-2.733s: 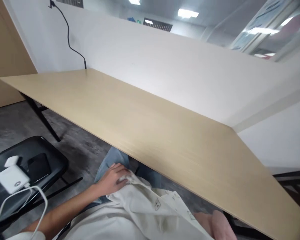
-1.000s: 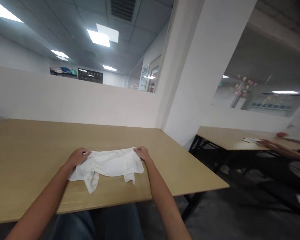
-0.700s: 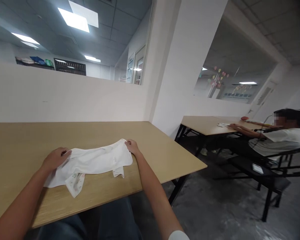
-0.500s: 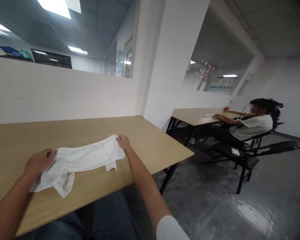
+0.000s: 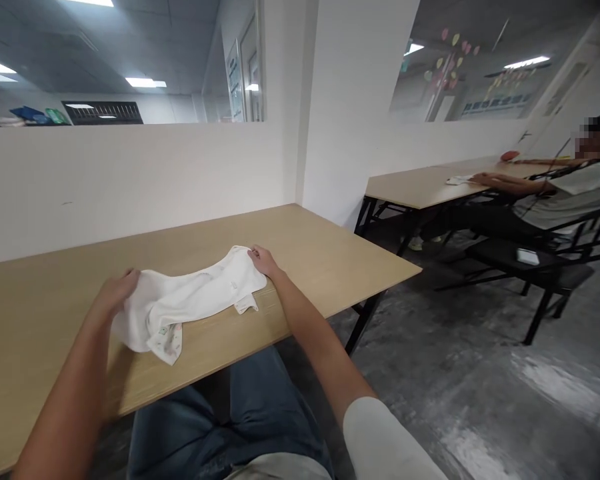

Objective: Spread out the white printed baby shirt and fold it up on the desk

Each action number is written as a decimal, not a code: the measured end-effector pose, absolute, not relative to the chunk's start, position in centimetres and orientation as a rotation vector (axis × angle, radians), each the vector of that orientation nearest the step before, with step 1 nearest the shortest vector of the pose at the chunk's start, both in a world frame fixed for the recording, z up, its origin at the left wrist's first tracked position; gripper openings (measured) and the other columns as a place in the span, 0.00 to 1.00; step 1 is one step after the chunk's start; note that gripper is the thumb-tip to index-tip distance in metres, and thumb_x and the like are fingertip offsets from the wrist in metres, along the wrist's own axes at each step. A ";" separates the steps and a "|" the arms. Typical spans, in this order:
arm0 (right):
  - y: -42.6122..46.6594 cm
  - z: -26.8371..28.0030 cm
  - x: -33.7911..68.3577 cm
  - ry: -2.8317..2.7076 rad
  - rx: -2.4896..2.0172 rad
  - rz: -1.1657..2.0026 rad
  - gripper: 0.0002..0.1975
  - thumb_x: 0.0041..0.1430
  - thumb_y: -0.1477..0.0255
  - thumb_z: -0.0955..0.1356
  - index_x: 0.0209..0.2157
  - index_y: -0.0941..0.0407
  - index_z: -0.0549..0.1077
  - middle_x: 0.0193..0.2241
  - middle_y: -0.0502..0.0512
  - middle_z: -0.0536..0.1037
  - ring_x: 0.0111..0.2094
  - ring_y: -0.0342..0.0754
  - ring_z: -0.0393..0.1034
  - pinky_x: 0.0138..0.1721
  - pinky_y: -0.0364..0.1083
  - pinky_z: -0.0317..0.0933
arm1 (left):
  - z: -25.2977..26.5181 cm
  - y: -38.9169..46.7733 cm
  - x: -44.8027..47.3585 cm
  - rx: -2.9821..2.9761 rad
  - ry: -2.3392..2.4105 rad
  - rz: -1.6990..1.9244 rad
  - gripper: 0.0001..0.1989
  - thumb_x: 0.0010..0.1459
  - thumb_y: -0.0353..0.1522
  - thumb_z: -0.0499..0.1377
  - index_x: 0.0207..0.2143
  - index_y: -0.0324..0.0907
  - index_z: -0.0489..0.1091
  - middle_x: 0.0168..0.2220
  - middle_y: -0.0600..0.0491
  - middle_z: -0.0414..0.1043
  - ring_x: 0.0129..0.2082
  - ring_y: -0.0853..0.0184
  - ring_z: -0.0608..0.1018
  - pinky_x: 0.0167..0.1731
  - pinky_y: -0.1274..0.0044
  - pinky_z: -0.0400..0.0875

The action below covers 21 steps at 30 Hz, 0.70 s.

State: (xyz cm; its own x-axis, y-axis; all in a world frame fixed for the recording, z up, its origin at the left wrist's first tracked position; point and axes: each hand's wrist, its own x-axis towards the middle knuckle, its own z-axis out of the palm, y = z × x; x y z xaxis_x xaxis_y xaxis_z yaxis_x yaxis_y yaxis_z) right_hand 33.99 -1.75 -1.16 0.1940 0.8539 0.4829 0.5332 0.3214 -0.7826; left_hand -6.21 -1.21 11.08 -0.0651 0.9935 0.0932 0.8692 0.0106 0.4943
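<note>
A small white baby garment (image 5: pixel 200 293) lies lengthwise near the front edge of the wooden table (image 5: pixel 330 267). One patterned flap (image 5: pixel 167 343) hangs from its near left side, and a short white tab (image 5: pixel 247 303) sticks out at the near right. My left hand (image 5: pixel 117 291) is closed on the garment's left end, which is raised off the tabletop and sags in a loose fold. At the far right corner my right hand (image 5: pixel 263 260) pinches the cloth, fingers curled.
A white wall (image 5: pixel 130 180) with windows rises behind the table. To the right, another person (image 5: pixel 575 180) sits at a second table (image 5: pixel 425 190), hands by a white cloth (image 5: pixel 460 180). A black chair (image 5: pixel 535 257) holding a white object stands nearer.
My left hand has lifted the garment's left end and brought it inward, so the cloth there now droops. My right hand keeps its corner. The view has tilted down and turned left.
</note>
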 end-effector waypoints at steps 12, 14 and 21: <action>-2.4 -0.6 33.8 -1.372 -1.356 0.458 0.15 0.56 0.56 0.65 0.29 0.55 0.69 0.25 0.47 0.71 0.29 0.45 0.62 0.32 0.43 0.54 | 9.5 -2.2 -0.8 2.006 1.302 1.162 0.26 0.58 0.46 0.56 0.52 0.40 0.72 0.47 0.45 0.75 0.35 0.65 0.78 0.29 0.76 0.73; -2.1 -0.5 33.4 -1.334 -1.354 0.501 0.17 0.54 0.55 0.66 0.27 0.55 0.70 0.24 0.47 0.71 0.28 0.45 0.62 0.32 0.43 0.54 | 6.2 -0.6 -3.3 1.954 1.412 1.207 0.26 0.58 0.48 0.56 0.49 0.38 0.74 0.40 0.46 0.76 0.32 0.65 0.76 0.30 0.76 0.71; -3.2 2.5 28.3 -1.099 -1.114 0.839 0.23 0.49 0.49 0.72 0.31 0.56 0.74 0.24 0.47 0.73 0.26 0.44 0.64 0.30 0.43 0.58 | 1.3 2.0 -7.8 1.970 1.311 0.937 0.22 0.55 0.48 0.57 0.30 0.39 0.78 0.29 0.51 0.77 0.32 0.62 0.75 0.33 0.76 0.65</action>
